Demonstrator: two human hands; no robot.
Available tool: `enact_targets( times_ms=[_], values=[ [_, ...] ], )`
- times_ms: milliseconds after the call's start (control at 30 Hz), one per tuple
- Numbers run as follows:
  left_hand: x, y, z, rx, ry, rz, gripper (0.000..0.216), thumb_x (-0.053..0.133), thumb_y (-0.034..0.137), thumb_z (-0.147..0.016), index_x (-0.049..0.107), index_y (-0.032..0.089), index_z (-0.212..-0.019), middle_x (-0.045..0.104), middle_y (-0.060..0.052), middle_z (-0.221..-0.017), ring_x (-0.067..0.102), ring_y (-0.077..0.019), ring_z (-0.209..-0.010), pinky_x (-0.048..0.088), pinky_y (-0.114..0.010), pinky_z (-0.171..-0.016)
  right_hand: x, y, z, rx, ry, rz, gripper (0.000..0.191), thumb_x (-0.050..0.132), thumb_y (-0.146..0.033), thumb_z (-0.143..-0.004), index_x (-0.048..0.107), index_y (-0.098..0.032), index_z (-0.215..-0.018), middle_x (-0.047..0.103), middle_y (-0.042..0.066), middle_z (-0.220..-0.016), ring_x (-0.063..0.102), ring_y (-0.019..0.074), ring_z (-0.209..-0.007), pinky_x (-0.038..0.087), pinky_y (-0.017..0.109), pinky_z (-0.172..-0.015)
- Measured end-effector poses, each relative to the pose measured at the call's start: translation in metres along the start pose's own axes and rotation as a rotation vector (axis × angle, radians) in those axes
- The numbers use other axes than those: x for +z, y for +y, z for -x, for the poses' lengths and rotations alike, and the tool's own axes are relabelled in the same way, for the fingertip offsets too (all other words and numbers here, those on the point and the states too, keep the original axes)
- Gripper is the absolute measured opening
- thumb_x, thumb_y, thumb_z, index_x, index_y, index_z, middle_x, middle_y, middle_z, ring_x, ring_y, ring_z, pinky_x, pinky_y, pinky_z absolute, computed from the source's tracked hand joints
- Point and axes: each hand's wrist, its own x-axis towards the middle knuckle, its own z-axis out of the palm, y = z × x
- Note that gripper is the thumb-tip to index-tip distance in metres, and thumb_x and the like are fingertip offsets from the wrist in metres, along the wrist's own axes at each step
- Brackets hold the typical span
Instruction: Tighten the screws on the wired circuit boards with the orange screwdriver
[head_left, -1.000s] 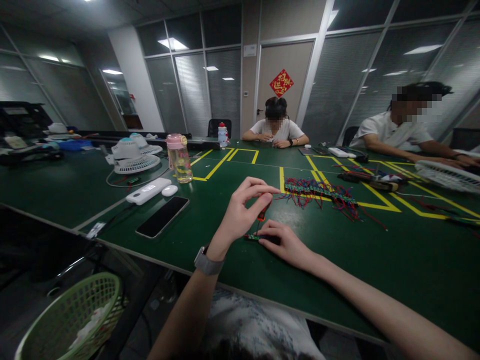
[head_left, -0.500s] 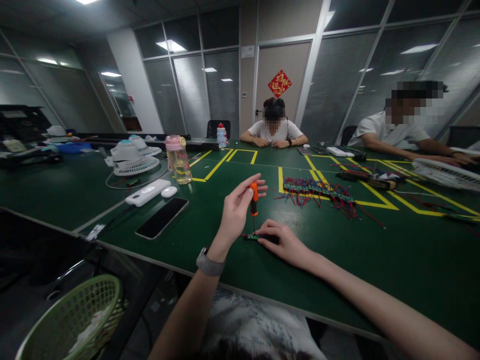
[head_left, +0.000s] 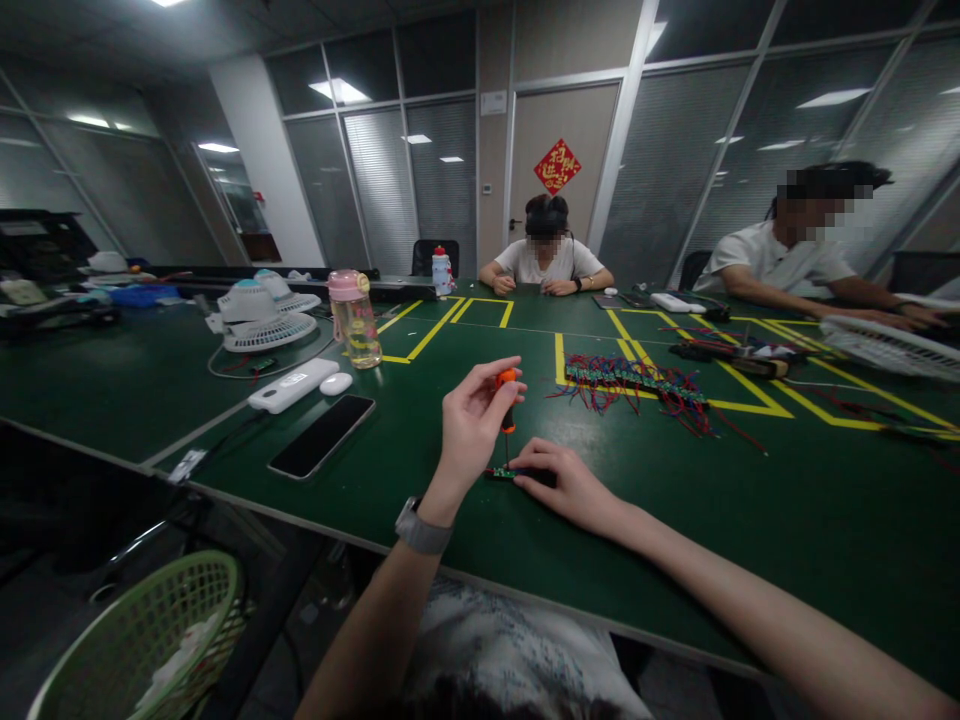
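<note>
While left hand [head_left: 471,418] pinches upright screwdriver [head_left: 509,420], centre frame, right hand [head_left: 568,486] pinches circuit board [head_left: 501,473] beneath; risk: screwdriver skidding off circuit board from off-axis pressure.

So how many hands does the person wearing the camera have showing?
2. The left hand holds an orange-and-black screwdriver; the right hand steadies a small green circuit board. Neither is hidden.

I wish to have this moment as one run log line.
left hand: grips screwdriver, tip down at circuit board | right hand: holds circuit board on table | nearby: phone, wires
</note>
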Motion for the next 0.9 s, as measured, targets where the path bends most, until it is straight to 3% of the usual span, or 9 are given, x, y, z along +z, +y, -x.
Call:
enact_targets(
  times_ms=[100, 200, 267, 400, 500, 667, 767, 900],
  values=[
    [-0.0014, 0.0000, -0.0004, 0.053, 0.051, -0.110, 0.018, 0.064, 0.027, -0.083, 0.070, 0.019, -0.098, 0.060, -0.006, -0.103, 0.061, -0.0140, -0.091, 0.052, -0.025, -0.080, -0.0006, -0.0009, -0.0001, 0.004, 0.000, -0.001, 0.018, 0.059, -0.020, -0.086, 0.071, -0.017, -0.098, 0.064, 0.006, -0.089, 0.061, 0.0165, -0.080, 0.050, 0.030, -0.074],
    [-0.0005, -0.0042, -0.0010, 0.012, -0.012, 0.058, 0.025, 0.049, 0.028, -0.091, 0.067, 0.020, -0.106, 0.057, -0.008, -0.118, 0.061, -0.0183, -0.102, 0.053, -0.031, -0.086, -0.0012, -0.0014, -0.0001, 0.006, -0.003, -0.007, 0.018, 0.059, -0.019, -0.086, 0.071, -0.017, -0.099, 0.064, 0.006, -0.089, 0.061, 0.0167, -0.081, 0.050, 0.030, -0.075],
    [0.0008, -0.0064, -0.0012, -0.029, -0.047, 0.170, 0.027, 0.045, 0.029, -0.093, 0.064, 0.020, -0.109, 0.060, -0.009, -0.118, 0.063, -0.0189, -0.100, 0.054, -0.035, -0.086, -0.0014, -0.0014, 0.0001, 0.007, -0.007, -0.008, 0.019, 0.059, -0.018, -0.086, 0.071, -0.018, -0.099, 0.064, 0.006, -0.089, 0.061, 0.0168, -0.082, 0.050, 0.030, -0.075],
    [-0.0004, -0.0051, -0.0013, -0.013, 0.018, 0.062, 0.020, 0.057, 0.029, -0.087, 0.066, 0.019, -0.102, 0.064, -0.006, -0.100, 0.063, -0.0125, -0.078, 0.055, -0.025, -0.071, -0.0014, -0.0009, 0.0005, 0.008, -0.006, -0.005, 0.018, 0.059, -0.019, -0.086, 0.071, -0.018, -0.099, 0.064, 0.006, -0.089, 0.061, 0.0168, -0.081, 0.050, 0.030, -0.075],
    [-0.0029, -0.0040, -0.0012, 0.041, 0.070, -0.057, 0.014, 0.066, 0.026, -0.082, 0.069, 0.020, -0.094, 0.060, -0.003, -0.096, 0.059, -0.0094, -0.077, 0.051, -0.020, -0.069, -0.0012, -0.0007, 0.0006, 0.015, -0.003, -0.002, 0.018, 0.059, -0.019, -0.086, 0.071, -0.018, -0.099, 0.064, 0.006, -0.089, 0.061, 0.0169, -0.080, 0.050, 0.030, -0.074],
    [0.0017, -0.0064, -0.0003, -0.008, -0.038, 0.130, 0.028, 0.050, 0.029, -0.092, 0.064, 0.024, -0.115, 0.058, -0.008, -0.119, 0.062, -0.0159, -0.097, 0.055, -0.029, -0.081, -0.0013, -0.0009, 0.0003, 0.012, -0.009, -0.008, 0.018, 0.059, -0.019, -0.086, 0.071, -0.018, -0.098, 0.064, 0.006, -0.090, 0.061, 0.0172, -0.082, 0.050, 0.031, -0.076],
    [0.0052, -0.0045, 0.0005, -0.064, -0.056, 0.157, 0.035, 0.060, 0.028, -0.086, 0.060, 0.023, -0.121, 0.064, -0.006, -0.107, 0.065, -0.0145, -0.085, 0.057, -0.028, -0.072, -0.0012, -0.0010, 0.0002, 0.009, -0.009, -0.014, 0.017, 0.059, -0.019, -0.086, 0.071, -0.018, -0.098, 0.064, 0.006, -0.090, 0.061, 0.0172, -0.082, 0.050, 0.031, -0.076],
    [0.0033, 0.0002, 0.0014, -0.035, 0.030, -0.013, 0.029, 0.070, 0.027, -0.078, 0.067, 0.021, -0.106, 0.061, -0.003, -0.094, 0.060, -0.0092, -0.074, 0.053, -0.019, -0.063, -0.0013, -0.0014, 0.0000, 0.017, -0.015, -0.009, 0.018, 0.059, -0.019, -0.086, 0.071, -0.018, -0.099, 0.063, 0.006, -0.090, 0.061, 0.0170, -0.081, 0.050, 0.030, -0.075]
  ],
)
